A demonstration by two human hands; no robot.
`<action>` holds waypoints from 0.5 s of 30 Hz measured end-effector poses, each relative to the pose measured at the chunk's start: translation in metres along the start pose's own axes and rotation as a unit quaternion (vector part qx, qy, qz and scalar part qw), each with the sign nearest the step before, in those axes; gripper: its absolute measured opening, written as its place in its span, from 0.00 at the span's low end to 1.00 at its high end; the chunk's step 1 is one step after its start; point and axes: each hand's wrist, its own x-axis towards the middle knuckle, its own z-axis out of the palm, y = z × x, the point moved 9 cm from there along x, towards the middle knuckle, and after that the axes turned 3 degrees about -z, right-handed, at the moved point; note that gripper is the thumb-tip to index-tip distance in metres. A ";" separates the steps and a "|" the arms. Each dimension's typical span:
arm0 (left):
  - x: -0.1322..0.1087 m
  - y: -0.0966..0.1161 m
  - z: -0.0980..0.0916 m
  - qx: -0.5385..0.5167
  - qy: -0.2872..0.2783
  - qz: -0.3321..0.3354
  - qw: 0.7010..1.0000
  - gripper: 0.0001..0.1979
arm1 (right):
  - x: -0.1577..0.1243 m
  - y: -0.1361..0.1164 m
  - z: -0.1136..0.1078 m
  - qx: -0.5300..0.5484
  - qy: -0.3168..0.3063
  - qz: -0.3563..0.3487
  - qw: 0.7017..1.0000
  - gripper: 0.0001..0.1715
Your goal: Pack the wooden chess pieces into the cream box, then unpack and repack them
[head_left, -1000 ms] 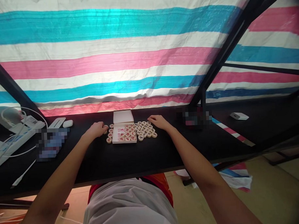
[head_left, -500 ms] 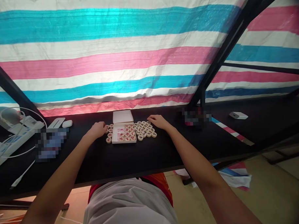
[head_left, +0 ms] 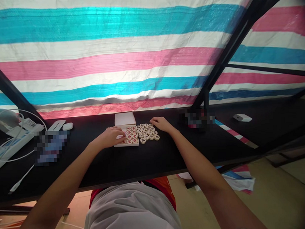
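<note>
My left hand [head_left: 112,136] reaches over the left part of an open white box [head_left: 126,145], its fingers bent and pinched round a Chinese chess piece that they mostly cover. Red-marked Chinese chess pieces [head_left: 129,136] lie in rows in the box's right part. The raised lid [head_left: 124,118] stands at the back. To the right of the box, several black-marked pieces [head_left: 145,132] lie in a close group on the table. My right hand [head_left: 163,123] rests beside this group, its fingers loosely extended at the upper right pieces and no piece visible in them.
The black table [head_left: 144,165] runs across the view before a striped tarp [head_left: 115,65]. At the left lie a power strip [head_left: 18,142], a white earbud case [head_left: 68,126] and a cable [head_left: 22,179]. A white charger [head_left: 242,117] sits at the right, past a dark metal frame [head_left: 225,55].
My left hand has moved right, from the loose red pieces beside the box to over its left compartment. My right hand stays in place.
</note>
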 end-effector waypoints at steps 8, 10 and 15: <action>0.003 -0.004 0.010 0.012 0.005 -0.006 1.000 0.19 | 0.000 0.001 0.001 -0.002 -0.001 0.000 1.000 0.16; 0.004 -0.001 0.009 0.026 0.017 -0.001 1.000 0.18 | 0.000 0.000 0.000 -0.002 -0.001 -0.002 1.000 0.16; 0.007 0.002 0.011 0.035 0.015 -0.012 0.999 0.16 | 0.000 -0.001 0.001 -0.002 -0.007 0.003 1.000 0.16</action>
